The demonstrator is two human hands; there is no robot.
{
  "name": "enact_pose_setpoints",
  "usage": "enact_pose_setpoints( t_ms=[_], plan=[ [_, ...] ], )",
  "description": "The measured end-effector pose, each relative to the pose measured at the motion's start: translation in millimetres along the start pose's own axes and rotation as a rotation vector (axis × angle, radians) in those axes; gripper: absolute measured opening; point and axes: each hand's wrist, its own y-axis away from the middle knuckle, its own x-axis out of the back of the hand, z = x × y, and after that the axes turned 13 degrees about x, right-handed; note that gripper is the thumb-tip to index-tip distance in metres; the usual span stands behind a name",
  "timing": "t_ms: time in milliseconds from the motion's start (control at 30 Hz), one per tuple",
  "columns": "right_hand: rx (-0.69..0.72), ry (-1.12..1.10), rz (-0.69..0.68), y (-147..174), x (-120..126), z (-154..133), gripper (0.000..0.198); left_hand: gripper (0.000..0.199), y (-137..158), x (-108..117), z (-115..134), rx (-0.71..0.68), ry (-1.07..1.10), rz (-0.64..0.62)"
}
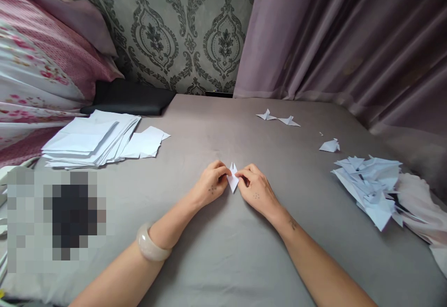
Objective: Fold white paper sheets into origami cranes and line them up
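Delicately, my left hand [211, 183] and right hand [256, 190] pinch a folded paper [233, 183] between them.
Both forearms slant inward from below, a bangle [152, 246] around the left one, and the backs of my hands face up, dotted with small dark marks. Each hand has its thumb and fingertips closed on one side of the paper, left and right (how firmly, I cannot tell). It sits over the cloth [209, 270], one point toward me, two narrow tips away. Well apart lie a stack [78, 135] of paper on my left and a heap [372, 181] of folded pieces on my right.
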Motion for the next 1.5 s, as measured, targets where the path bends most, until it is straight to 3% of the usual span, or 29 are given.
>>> enact_pose_setpoints(
  t_ms=[100, 233, 400, 767, 1133, 1500],
  plan=[
    [0.022, -0.034, -0.073, 1.4, 8.0, -0.8, 0.029, 0.032, 3.2, 5.9, 1.7, 0.001, 0.009, -0.055],
    [0.015, -0.087, -0.082, 0.6, 12.6, -0.4, 0.021, 0.024, 3.1, 10.4, 3.6, 0.032, 0.030, -0.097],
    [-0.029, -0.127, -0.051, -3.1, 10.0, 3.3, 0.018, 0.014, -1.6, 8.7, 2.8, 0.082, 0.062, -0.056],
    [-0.102, -0.067, -0.014, -9.5, 4.6, 5.5, 0.019, 0.017, -5.6, 5.5, 6.7, 0.199, 0.048, -0.021],
    [-0.119, -0.110, -0.031, -9.4, 7.4, 6.0, 0.013, 0.016, -7.1, 8.1, 2.1, 0.190, 0.080, -0.062],
    [-0.120, -0.096, -0.061, -9.9, 9.9, 2.4, 0.019, 0.015, -5.3, 7.4, 1.2, 0.211, 0.126, -0.045]
  ],
)
